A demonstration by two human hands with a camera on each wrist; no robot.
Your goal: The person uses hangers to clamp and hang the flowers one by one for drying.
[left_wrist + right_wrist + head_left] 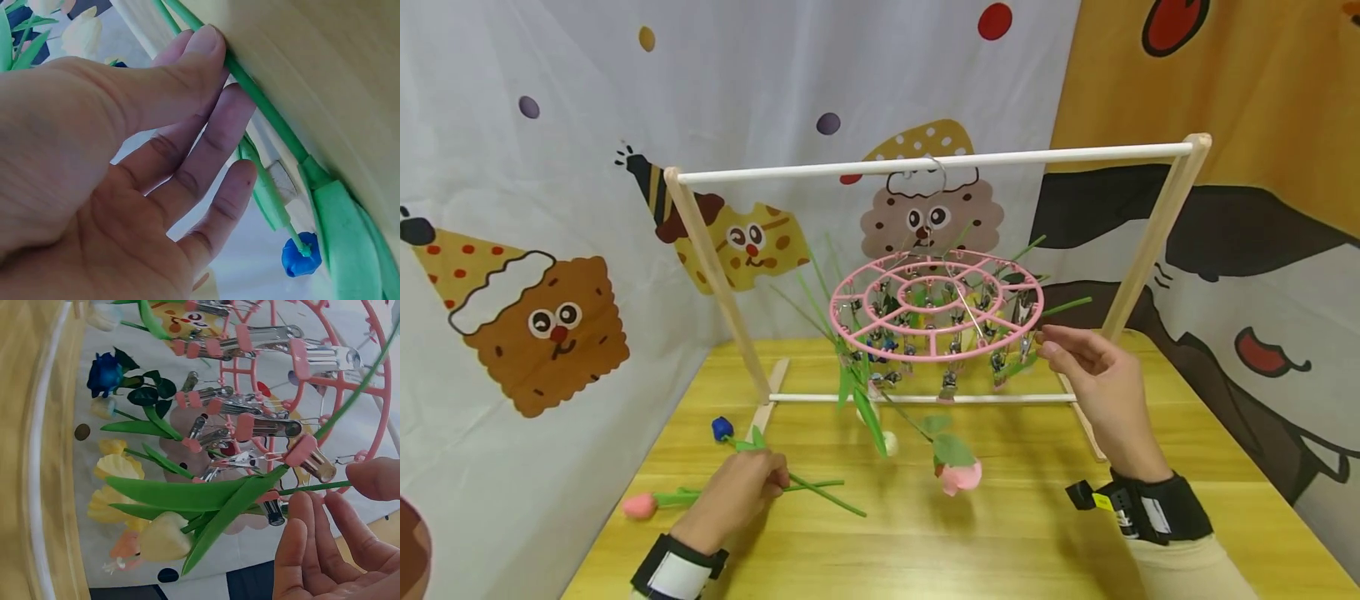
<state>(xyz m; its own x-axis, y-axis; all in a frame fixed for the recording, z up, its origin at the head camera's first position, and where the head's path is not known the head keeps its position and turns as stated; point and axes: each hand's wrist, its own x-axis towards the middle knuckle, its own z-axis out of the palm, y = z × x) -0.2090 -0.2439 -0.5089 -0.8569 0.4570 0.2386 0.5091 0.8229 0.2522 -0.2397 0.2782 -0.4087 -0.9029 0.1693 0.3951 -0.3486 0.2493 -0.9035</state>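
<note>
My left hand (737,492) is low over the table, on two crossed artificial tulips. One is a pink tulip (640,506), the other a blue tulip (722,429). In the left wrist view, thumb and fingertips meet around a green tulip stem (269,112); the ring and little fingers stay apart. At the right edge of a round pink clip hanger (932,343), my right hand (1097,375) is raised. Its thumb and index finger pinch the end of a green flower stem (319,487) beside a pink-tipped clip (272,506). Long green leaves (187,495) and a cream tulip (165,536) hang below.
The hanger hooks onto the white rail (790,170) of a wooden stand (718,283). Several flowers hang from its metal clips, including a pink rose (961,477) at the front and a blue rose (105,375). A white lower bar (1000,398) crosses just above the table (865,558).
</note>
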